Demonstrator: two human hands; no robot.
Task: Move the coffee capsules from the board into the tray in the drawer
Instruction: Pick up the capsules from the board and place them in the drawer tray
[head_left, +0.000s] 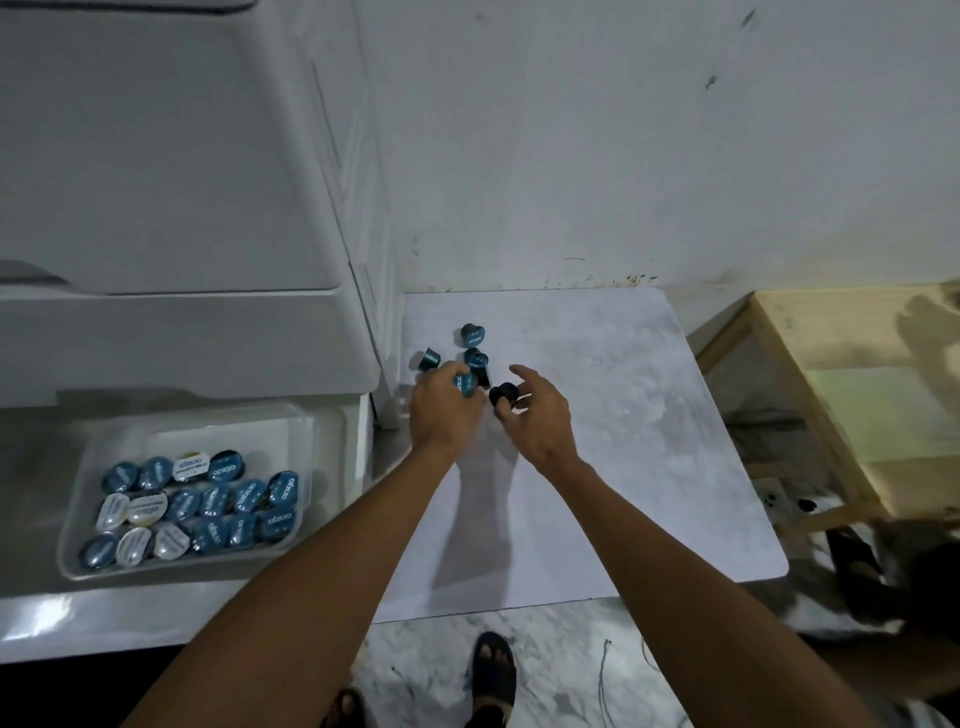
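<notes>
The left hand (445, 411) grips a blue capsule (465, 383); the right hand (537, 418) pinches a dark capsule (503, 393) above the board (613, 457). Loose capsules (471, 334) lie just beyond.

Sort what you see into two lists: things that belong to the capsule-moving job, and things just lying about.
Job: loose capsules, board, tray, drawer, left hand gripping a blue capsule, right hand pinching a dark capsule.
Lying about: wooden frame, sandals.

Five capsules (471, 332) at the board (623, 415), sixteen in the tray (234, 431)
</notes>
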